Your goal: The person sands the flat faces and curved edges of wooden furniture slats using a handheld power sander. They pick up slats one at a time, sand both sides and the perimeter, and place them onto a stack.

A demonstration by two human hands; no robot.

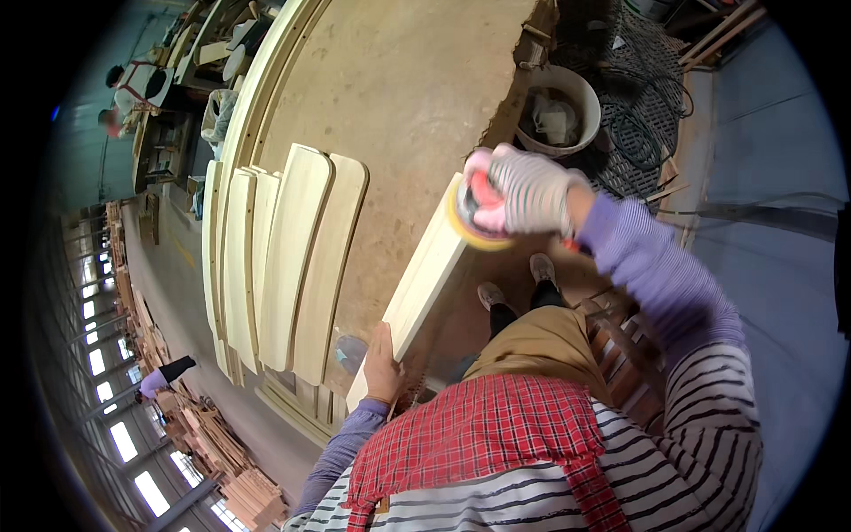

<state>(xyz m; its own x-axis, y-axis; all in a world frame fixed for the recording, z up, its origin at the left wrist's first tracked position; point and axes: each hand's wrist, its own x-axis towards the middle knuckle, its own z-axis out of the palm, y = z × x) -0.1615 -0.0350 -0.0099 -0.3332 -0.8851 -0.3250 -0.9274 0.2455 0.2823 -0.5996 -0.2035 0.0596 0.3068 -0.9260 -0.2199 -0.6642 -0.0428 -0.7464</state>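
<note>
**Sander on the edge of a pale plank**

At frame centre, the right hand [530,191], in a striped knit glove, is closed over a pink-and-yellow disc sander [472,213] pressed to the upper end of a long pale wooden plank [417,288]. The bare left hand [383,363] clamps the plank's lower end against the round brown bench [417,97]. The plank looks stiff and light (best steadied by its ends). Shaped pale wooden slats [292,257] lie left of centre.
</note>
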